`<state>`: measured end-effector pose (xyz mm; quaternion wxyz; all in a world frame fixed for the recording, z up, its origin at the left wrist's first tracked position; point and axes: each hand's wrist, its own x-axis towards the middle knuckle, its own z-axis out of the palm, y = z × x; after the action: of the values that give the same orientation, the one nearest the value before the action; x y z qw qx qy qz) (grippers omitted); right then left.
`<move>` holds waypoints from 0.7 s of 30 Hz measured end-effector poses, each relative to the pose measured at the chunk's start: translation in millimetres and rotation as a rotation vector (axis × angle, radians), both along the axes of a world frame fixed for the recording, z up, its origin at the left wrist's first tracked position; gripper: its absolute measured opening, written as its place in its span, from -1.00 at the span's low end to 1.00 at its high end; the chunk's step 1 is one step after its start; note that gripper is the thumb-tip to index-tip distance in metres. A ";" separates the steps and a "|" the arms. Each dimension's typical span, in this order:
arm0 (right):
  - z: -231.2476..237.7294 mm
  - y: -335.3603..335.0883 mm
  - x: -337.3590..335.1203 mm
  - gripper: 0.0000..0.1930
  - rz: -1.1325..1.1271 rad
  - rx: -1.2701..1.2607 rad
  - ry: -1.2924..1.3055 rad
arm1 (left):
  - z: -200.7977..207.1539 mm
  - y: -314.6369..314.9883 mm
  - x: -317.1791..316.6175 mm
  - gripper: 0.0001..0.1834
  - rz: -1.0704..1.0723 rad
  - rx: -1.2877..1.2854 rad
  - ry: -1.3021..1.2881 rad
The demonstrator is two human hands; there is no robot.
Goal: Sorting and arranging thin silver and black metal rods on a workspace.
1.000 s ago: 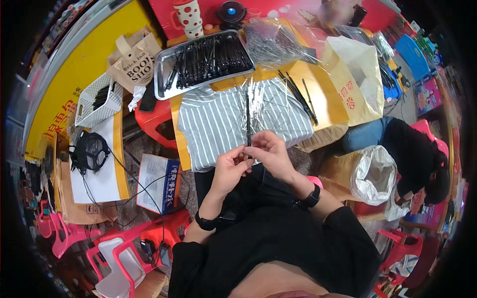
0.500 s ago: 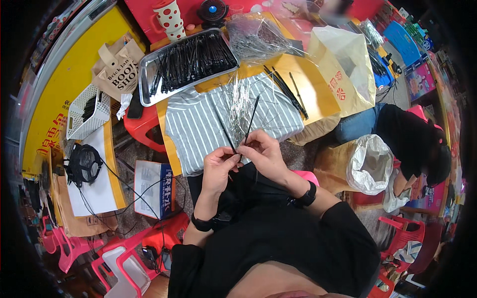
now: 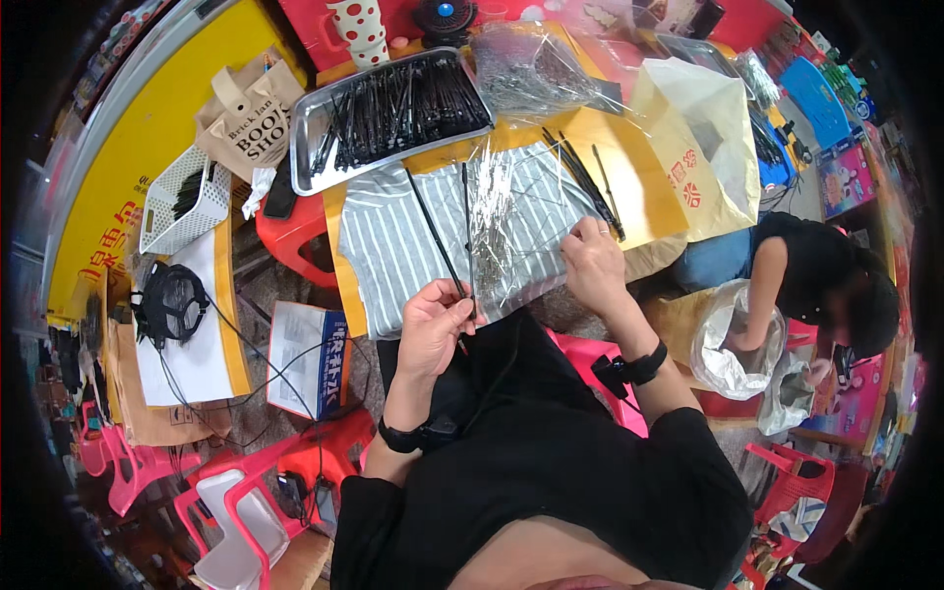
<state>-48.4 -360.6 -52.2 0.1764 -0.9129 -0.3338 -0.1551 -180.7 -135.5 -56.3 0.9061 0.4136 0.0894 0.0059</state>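
Note:
My left hand (image 3: 440, 322) is closed on two thin black sticks (image 3: 434, 232) that stand up in a narrow V, low over the near edge of a grey-and-white striped cloth (image 3: 379, 239). My right hand (image 3: 594, 264) is at the cloth's right side with fingers pinched together. Whatever may be between those fingers is too small to make out. Shiny thin clear strands (image 3: 500, 202) lie loose across the middle of the cloth. To the right of them, a small bunch of black sticks (image 3: 582, 179) rests on the yellow board (image 3: 644, 202).
A metal tray (image 3: 307, 147) heaped with black sticks stands at the far left, beside a clear plastic bag (image 3: 536, 74). Left are a white basket (image 3: 157, 221) and a red stool (image 3: 295, 236). A paper bag (image 3: 723, 177) and another person (image 3: 816, 265), reaching into a sack (image 3: 713, 339), are right.
My right hand has left my left hand and moved right, to the cloth's right side. The left hand keeps hold of the sticks. The whole view has shifted slightly.

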 end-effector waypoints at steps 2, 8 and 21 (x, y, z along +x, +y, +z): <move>3.8 0.1 1.5 -0.93 0.028 -0.026 -0.023 | -0.7 1.6 -0.5 -0.88 0.011 0.009 -0.010; 42.1 -12.9 -6.9 -0.93 0.056 -0.212 -0.033 | -0.7 2.7 -2.4 -0.89 0.013 0.024 0.028; 75.5 -5.8 -9.5 -0.90 -0.044 0.444 0.655 | -3.4 2.8 -5.0 -0.88 0.010 -0.003 0.016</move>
<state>-57.9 -366.3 23.3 0.4631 -0.8608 -0.1985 0.0720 -185.8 -132.7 -59.7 0.9060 0.4117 0.0987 0.0068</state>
